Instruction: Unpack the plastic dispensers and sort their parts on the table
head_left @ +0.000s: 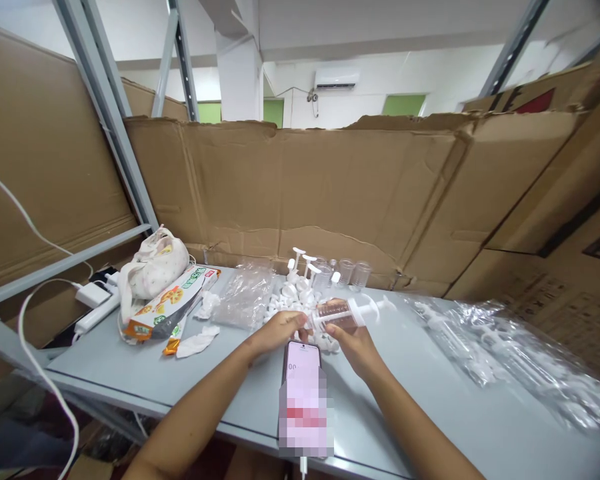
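A large clear plastic syringe with dark markings on its barrel and a white plunger lies tilted between my two hands, its handle to the right. My right hand is closed around the barrel near its white collar. At the opposite end, my left hand pinches the tip; whether a small white part is there too cannot be made out. Behind and below the hands is a pile of small white plastic parts. White plungers stick up from it, and several clear barrels stand at the back.
A phone with a cable lies before me at the table edge. Leftward are an orange-and-white box, crumpled tissue, a cloth bag, a power strip and a clear bag. Bagged syringes lie right; cardboard walls the back.
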